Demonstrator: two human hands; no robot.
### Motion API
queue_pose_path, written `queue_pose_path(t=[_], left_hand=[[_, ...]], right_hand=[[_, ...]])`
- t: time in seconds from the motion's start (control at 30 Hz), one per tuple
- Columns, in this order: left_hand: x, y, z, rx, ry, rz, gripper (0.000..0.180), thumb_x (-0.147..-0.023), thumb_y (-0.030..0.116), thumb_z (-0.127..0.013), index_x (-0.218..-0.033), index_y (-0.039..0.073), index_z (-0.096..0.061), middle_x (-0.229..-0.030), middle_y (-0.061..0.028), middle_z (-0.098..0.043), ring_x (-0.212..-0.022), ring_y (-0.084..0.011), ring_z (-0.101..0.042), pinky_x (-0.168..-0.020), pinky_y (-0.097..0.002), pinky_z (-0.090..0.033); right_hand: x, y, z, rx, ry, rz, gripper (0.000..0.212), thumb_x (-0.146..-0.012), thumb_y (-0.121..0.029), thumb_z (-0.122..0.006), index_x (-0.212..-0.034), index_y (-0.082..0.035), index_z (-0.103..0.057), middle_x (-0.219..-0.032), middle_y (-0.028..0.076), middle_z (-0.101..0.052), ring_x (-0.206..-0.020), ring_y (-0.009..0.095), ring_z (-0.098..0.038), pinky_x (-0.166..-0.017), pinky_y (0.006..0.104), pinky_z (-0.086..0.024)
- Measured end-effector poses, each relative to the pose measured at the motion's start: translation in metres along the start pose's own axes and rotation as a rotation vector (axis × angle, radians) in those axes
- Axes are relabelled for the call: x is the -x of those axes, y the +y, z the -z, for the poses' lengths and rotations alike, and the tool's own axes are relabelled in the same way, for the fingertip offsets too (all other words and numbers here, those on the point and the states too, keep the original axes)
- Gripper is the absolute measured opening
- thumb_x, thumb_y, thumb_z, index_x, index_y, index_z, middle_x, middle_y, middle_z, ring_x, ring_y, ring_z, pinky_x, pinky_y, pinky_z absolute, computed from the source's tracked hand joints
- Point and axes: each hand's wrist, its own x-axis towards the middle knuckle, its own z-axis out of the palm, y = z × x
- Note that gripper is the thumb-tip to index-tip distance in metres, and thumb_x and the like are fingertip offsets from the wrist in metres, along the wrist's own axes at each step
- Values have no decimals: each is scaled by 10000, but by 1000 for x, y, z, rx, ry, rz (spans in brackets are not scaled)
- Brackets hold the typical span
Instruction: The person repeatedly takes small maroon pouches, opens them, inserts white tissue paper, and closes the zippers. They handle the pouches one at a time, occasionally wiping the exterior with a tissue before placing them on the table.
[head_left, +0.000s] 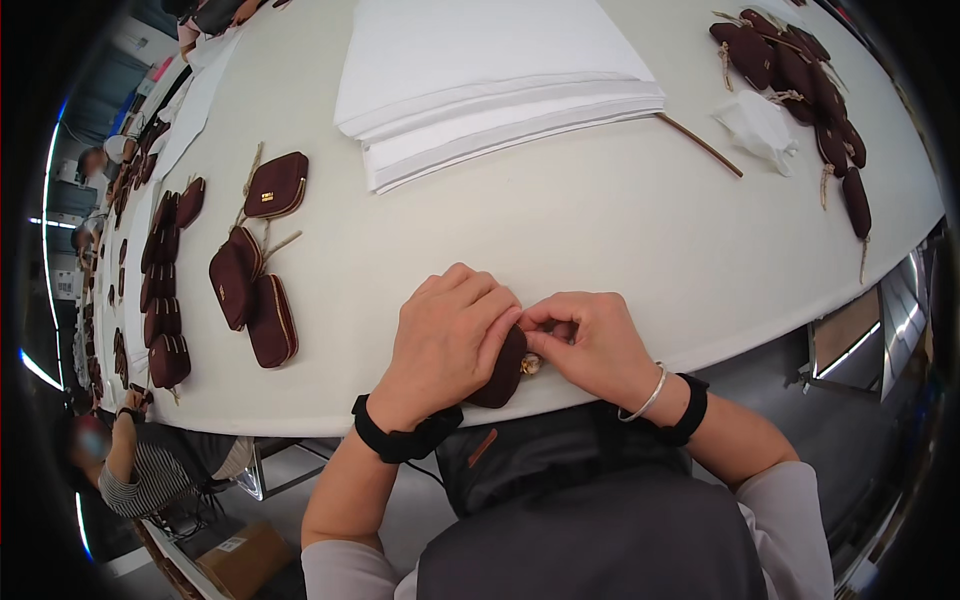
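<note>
A small dark maroon zip pouch [497, 385] rests at the near edge of the white table, partly covered by my hands. My left hand [450, 335] lies over it, with thumb and fingers closed around its upper side. From the right, my right hand [590, 340] pinches with thumb and forefinger at the pouch's edge; the small part between those fingertips is hidden. A gold-coloured piece [531, 365] hangs at the pouch's side just below the pinch.
Three maroon pouches [277, 185] with cords lie to the left, beyond them rows of more pouches [165, 310]. A stack of white sheets [500, 80] sits ahead, a thin brown stick [705, 148] beside it. Right stand a crumpled white bag [757, 130] and a pouch pile [795, 75]. People sit at left.
</note>
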Motion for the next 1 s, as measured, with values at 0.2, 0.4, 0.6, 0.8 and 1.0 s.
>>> queue_pose_path(t=[0.2, 0.4, 0.6, 0.8, 1.0], left_hand=[[-2, 2, -1, -45, -26, 26, 114, -918, 126, -610, -839, 57, -653, -834, -60, -606, -804, -265, -555, -703, -380, -456], [-3, 3, -5, -27, 24, 62, 95, -901, 116, -651, -820, 66, -649, -818, -43, -601, -790, -245, -554, -706, -366, -443], [0, 2, -4, 36, 68, 81, 123, -914, 122, -629, -817, 48, -645, -799, -70, -596, -772, -269, -549, -683, -375, -445], [13, 7, 7, 74, 31, 87, 110, -903, 112, -652, -818, 43, -641, -796, -70, -598, -764, -278, -549, -676, -378, -453], [35, 15, 7, 35, 40, 99, 81, -872, 95, -686, -824, 44, -645, -814, -69, -618, -769, -286, -565, -656, -378, -473]], right_hand=[[4, 2, 7, -50, -16, -52, 122, -856, -131, -746, -920, -27, -745, -801, 104, -725, -580, 187, -615, -583, 304, -503], [30, 3, 11, 163, -33, 184, 312, -845, -223, -788, -1105, -86, -683, -986, 52, -730, -656, 223, -661, -586, 314, -513], [31, 6, -3, 249, 18, 241, 209, -851, -146, -741, -1022, -93, -634, -946, 25, -699, -751, 214, -691, -581, 319, -512], [28, 2, -8, 216, 61, 431, 191, -752, -44, -697, -920, -89, -620, -839, 28, -654, -796, 215, -653, -635, 337, -507], [36, 9, -18, 271, 35, 565, 198, -692, -24, -698, -854, -95, -609, -773, 23, -613, -802, 210, -600, -693, 327, -464]])
